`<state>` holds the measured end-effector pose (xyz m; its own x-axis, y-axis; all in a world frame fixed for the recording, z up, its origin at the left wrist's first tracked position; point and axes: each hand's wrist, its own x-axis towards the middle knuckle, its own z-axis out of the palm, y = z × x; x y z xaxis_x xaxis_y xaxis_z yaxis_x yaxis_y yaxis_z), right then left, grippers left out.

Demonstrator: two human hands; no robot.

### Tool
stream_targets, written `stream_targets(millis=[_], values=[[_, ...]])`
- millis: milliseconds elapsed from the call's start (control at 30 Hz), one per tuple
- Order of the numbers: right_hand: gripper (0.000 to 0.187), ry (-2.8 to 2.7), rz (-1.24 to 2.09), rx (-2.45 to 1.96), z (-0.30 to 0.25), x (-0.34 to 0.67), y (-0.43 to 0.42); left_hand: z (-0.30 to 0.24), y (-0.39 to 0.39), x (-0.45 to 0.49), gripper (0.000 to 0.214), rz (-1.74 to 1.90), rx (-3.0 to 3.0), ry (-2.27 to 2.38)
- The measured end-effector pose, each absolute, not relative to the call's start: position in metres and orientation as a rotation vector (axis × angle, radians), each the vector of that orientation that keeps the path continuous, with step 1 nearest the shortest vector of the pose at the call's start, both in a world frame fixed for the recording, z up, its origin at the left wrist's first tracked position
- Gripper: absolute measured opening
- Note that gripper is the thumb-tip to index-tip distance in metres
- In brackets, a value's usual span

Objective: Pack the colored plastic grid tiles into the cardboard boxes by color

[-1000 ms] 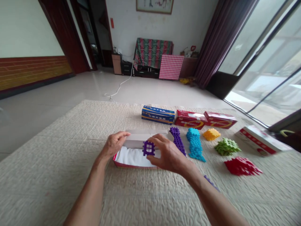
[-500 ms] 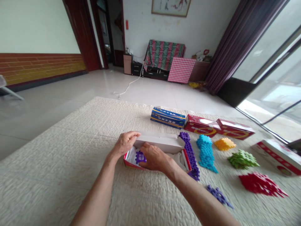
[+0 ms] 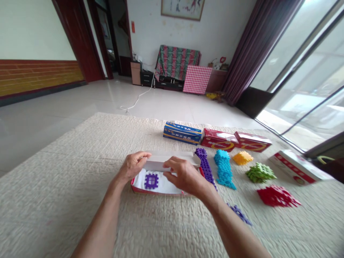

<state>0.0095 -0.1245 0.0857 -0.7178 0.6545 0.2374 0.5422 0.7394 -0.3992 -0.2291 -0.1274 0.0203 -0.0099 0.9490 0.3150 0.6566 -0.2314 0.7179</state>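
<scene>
While the left hand (image 3: 135,165) grasps the left end of the box's raised white lid (image 3: 158,165) between thumb and fingers, the right hand (image 3: 184,175) hovers over the open box (image 3: 156,192), its thumb and fingers parted with nothing between them. The purple lattice square (image 3: 147,181) lies flat on the white cloth (image 3: 168,183) inside the box, toward its left end. It sits just to the left of the right hand's fingertips, apart from them, and a little nearer the wearer than the left hand's fingers, which do not touch it. Right of the box, a row of purple pieces (image 3: 205,166) runs along the textured mat (image 3: 67,179), with a blue stack (image 3: 225,172) beside it. Another purple group (image 3: 240,214) lies near the right forearm.
</scene>
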Motion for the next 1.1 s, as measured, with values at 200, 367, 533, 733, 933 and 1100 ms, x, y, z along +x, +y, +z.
stream_targets(millis=[200,367,533,733,933,1100], values=[[0.013,-2.276,0.259,-1.157,0.1,0.119,-0.128,0.012,-0.124,-0.235,0.035,1.072,1.877,1.698],[0.012,-2.392,0.338,-1.349,0.055,0.163,-0.147,0.011,-0.123,-0.236,0.035,1.071,1.829,1.74],[0.048,-2.441,0.192,-1.496,0.022,0.165,-0.162,0.011,-0.124,-0.238,0.034,1.055,1.845,1.746],[0.048,-2.478,0.157,-1.548,0.017,0.162,-0.163,0.01,-0.123,-0.239,0.034,1.043,1.845,1.754],[0.047,-2.46,0.152,-1.553,0.011,0.165,-0.165,0.011,-0.124,-0.239,0.034,1.042,1.852,1.749],[0.043,-2.448,0.12,-1.552,0.007,0.162,-0.167,0.012,-0.123,-0.238,0.035,1.053,1.817,1.752]])
